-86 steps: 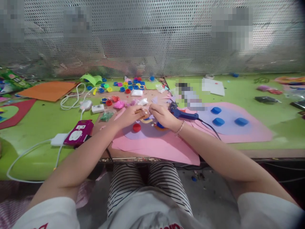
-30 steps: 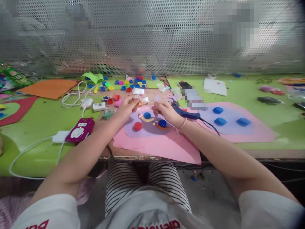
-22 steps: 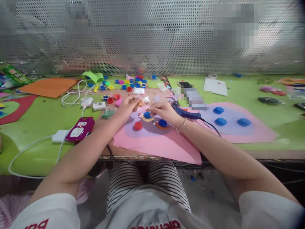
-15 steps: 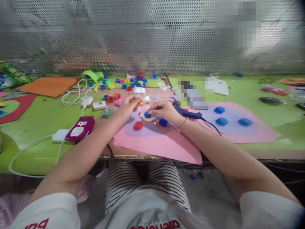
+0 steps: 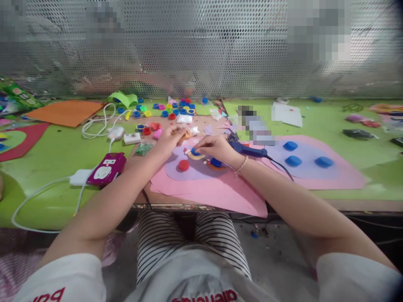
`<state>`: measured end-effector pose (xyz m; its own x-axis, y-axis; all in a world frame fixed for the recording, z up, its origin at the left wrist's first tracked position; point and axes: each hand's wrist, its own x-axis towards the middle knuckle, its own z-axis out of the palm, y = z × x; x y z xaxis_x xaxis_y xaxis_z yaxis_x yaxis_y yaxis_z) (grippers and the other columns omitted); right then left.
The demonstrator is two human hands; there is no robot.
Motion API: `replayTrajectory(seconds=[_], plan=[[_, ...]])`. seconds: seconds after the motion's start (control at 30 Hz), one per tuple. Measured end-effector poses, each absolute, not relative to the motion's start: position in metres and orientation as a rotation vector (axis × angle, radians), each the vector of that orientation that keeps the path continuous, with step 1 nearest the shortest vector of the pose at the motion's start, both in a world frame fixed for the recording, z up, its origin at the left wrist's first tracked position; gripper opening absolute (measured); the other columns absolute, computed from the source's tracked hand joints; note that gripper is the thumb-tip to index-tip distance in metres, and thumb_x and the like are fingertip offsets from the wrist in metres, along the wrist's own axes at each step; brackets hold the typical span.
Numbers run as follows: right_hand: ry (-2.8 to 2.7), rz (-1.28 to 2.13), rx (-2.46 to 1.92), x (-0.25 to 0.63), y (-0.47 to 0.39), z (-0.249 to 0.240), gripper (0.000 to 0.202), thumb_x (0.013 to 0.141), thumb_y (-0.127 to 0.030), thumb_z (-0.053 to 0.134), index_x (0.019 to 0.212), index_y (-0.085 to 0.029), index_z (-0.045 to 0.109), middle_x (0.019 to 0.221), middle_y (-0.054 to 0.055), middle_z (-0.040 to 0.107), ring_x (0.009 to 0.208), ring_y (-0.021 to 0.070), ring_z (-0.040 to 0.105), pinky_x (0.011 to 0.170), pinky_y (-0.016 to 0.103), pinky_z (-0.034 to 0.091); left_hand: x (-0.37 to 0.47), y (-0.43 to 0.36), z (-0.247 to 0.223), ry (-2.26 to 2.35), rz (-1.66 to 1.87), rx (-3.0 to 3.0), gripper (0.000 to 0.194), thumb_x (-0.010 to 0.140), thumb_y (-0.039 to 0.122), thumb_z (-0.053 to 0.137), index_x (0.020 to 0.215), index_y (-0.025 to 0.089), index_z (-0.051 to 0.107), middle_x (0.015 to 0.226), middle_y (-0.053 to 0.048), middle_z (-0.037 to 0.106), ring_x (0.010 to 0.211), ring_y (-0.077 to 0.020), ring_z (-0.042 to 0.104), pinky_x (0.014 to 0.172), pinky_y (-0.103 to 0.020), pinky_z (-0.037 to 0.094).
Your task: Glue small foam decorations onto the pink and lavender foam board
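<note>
My left hand [image 5: 175,136] is closed above the upper edge of the lilac paper [image 5: 173,168], with a small orange-tan thing partly hidden in its fingers. My right hand [image 5: 215,147] has its fingertips pressed together over a blue bottle cap [image 5: 193,152], covering part of it; whether they grip anything small I cannot tell. Touching that cap is a cream-coloured curved piece [image 5: 197,157] with a red-and-white end. On the same lilac paper lie a red bottle cap [image 5: 184,165] and a second blue cap [image 5: 216,162] beside a brown curved piece.
A dark blue glue gun [image 5: 250,150] lies right of my right hand, its cord trailing right. Several blue caps sit on a second lilac and pink sheet [image 5: 349,178]. Coloured caps cluster at the back. A magenta power socket [image 5: 107,168] with white cables is at left.
My right hand has moved slightly left and down, and its fingertips now cover part of the blue cap. My left hand stays nearly in place.
</note>
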<state>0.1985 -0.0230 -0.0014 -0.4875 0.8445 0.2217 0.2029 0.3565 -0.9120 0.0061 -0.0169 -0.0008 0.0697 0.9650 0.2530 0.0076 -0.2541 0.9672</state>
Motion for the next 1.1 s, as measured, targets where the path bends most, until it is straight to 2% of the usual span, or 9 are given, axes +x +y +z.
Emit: replayTrajectory(seconds=[0.17,0.27,0.37,0.53,0.6,0.8,0.97,1.1], plan=[[-1.963,1.02,-0.953,0.199,-0.022,0.0,0.023,0.078,-0.033,0.063,0.063,-0.016,0.065,0.057,0.0,0.059,0.052,0.0082,0.052,0.05,0.024,0.043,0.006,-0.017,-0.002,1.034,1.329,1.447,0.025,0.078,0.042,0.062,0.076,0.017,0.06,0.055,0.003,0.05,0.044,-0.0051,0.038,0.042,-0.02,0.027],[-1.966,1.044,-0.916,0.2,-0.022,0.0,0.017,0.08,-0.03,0.059,0.074,-0.017,0.068,0.067,0.002,0.065,0.058,0.0094,0.057,0.056,0.025,0.048,0.007,-0.017,-0.002,1.034,1.325,1.457,0.025,0.079,0.043,0.061,0.077,0.018,0.06,0.055,0.003,0.05,0.044,-0.0052,0.037,0.042,-0.02,0.027],[-1.961,1.069,-0.88,0.199,-0.022,-0.001,0.011,0.075,-0.027,0.065,0.08,-0.019,0.07,0.077,0.003,0.068,0.066,0.011,0.06,0.063,0.027,0.051,0.006,-0.016,-0.003,1.058,1.325,1.455,0.024,0.079,0.042,0.061,0.078,0.018,0.06,0.054,0.003,0.049,0.044,-0.0054,0.037,0.042,-0.02,0.027],[-2.021,0.905,-0.953,0.199,-0.023,-0.004,0.012,0.073,-0.028,0.068,0.067,-0.017,0.067,0.067,0.002,0.064,0.058,0.0099,0.054,0.054,0.026,0.043,0.005,-0.014,-0.006,1.05,1.339,1.474,0.024,0.079,0.042,0.061,0.077,0.018,0.06,0.056,0.003,0.049,0.044,-0.0052,0.038,0.042,-0.02,0.027],[-2.11,0.778,-0.911,0.199,-0.023,-0.003,0.015,0.076,-0.029,0.065,0.066,-0.017,0.067,0.066,0.002,0.063,0.06,0.0112,0.054,0.057,0.027,0.044,0.005,-0.014,-0.006,1.041,1.343,1.479,0.024,0.079,0.041,0.061,0.077,0.018,0.06,0.054,0.004,0.048,0.043,-0.0051,0.038,0.042,-0.02,0.027],[-2.404,0.511,-0.629,0.199,-0.024,-0.001,0.019,0.086,-0.023,0.052,0.086,-0.022,0.071,0.087,0.005,0.067,0.081,0.0155,0.06,0.077,0.033,0.047,0.008,-0.019,0.001,1.057,1.335,1.458,0.026,0.079,0.042,0.062,0.073,0.017,0.059,0.048,0.005,0.043,0.041,-0.005,0.036,0.041,-0.02,0.026],[-2.541,0.304,-0.573,0.201,-0.024,-0.006,0.025,0.092,-0.023,0.045,0.099,-0.022,0.069,0.084,0.006,0.068,0.084,0.0178,0.059,0.081,0.037,0.046,0.01,-0.021,0.004,1.026,1.351,1.456,0.026,0.079,0.042,0.062,0.071,0.017,0.058,0.048,0.005,0.042,0.041,-0.0047,0.035,0.04,-0.02,0.025],[-2.667,0.173,-0.476,0.205,-0.022,-0.009,0.033,0.092,-0.017,0.039,0.109,-0.023,0.066,0.092,0.007,0.069,0.088,0.0186,0.059,0.082,0.037,0.047,0.009,-0.02,0.002,0.996,1.35,1.454,0.025,0.08,0.041,0.062,0.072,0.017,0.059,0.048,0.005,0.041,0.042,-0.0049,0.035,0.041,-0.02,0.025]])
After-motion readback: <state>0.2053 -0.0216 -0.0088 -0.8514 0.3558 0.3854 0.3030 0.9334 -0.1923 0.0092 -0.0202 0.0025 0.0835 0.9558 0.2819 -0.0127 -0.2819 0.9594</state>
